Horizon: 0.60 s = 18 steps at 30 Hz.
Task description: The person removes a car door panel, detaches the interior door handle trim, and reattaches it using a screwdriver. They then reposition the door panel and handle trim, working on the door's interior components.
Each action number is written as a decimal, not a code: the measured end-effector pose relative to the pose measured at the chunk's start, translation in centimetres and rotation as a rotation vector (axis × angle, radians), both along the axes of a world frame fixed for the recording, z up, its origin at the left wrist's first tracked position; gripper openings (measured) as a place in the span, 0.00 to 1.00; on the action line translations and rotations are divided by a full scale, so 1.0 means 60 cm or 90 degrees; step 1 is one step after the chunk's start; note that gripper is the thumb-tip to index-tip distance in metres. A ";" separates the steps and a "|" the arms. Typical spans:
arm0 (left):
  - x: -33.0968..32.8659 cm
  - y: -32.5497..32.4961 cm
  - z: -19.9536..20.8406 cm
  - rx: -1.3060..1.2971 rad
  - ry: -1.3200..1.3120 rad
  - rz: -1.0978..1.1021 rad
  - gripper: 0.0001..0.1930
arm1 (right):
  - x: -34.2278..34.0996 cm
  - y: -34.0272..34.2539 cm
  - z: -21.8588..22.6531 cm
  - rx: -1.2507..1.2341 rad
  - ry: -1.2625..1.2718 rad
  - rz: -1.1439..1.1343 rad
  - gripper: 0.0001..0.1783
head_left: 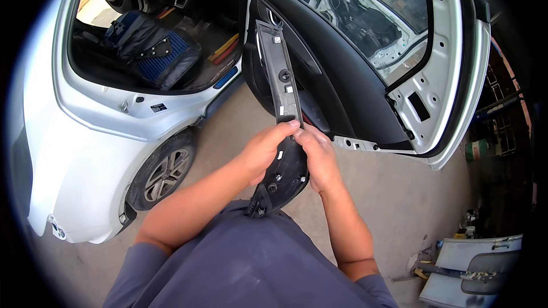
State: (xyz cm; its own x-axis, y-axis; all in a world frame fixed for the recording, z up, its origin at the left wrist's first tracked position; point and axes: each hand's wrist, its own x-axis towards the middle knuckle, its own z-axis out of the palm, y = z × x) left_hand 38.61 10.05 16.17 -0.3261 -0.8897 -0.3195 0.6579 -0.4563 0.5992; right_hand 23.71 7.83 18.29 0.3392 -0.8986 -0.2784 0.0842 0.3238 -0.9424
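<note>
Both my hands grip a long dark plastic car trim panel (285, 100), held out in front of my body with its inner side up. Metal clips and a round fitting show along it. The wider, curved lower end reaches back to my waist. My left hand (264, 151) closes on its left edge near the middle. On the opposite edge, my right hand (317, 154) is closed too, the two thumbs nearly meeting on the panel. The far tip overlaps the black inner lining of the open car door (342, 74).
To the left stands a white car body (85, 154) with its rear wheel (165, 171) and open doorway. A seat cushion (165, 51) inside bears another small dark trim piece (155, 49). A detached white panel (474, 268) lies at the lower right on the concrete floor (399, 205).
</note>
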 end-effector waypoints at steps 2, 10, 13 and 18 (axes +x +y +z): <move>-0.001 0.001 -0.002 0.009 -0.017 0.016 0.20 | 0.004 0.001 0.001 0.005 -0.002 -0.010 0.21; -0.011 0.008 -0.019 0.034 -0.128 0.063 0.19 | 0.008 0.005 -0.033 -0.006 -0.004 -0.044 0.20; -0.012 0.009 -0.020 0.029 -0.140 0.058 0.19 | 0.004 0.006 -0.033 0.009 -0.034 -0.034 0.21; -0.003 0.002 -0.019 0.023 0.007 0.042 0.18 | -0.006 0.001 -0.032 0.015 -0.086 0.028 0.26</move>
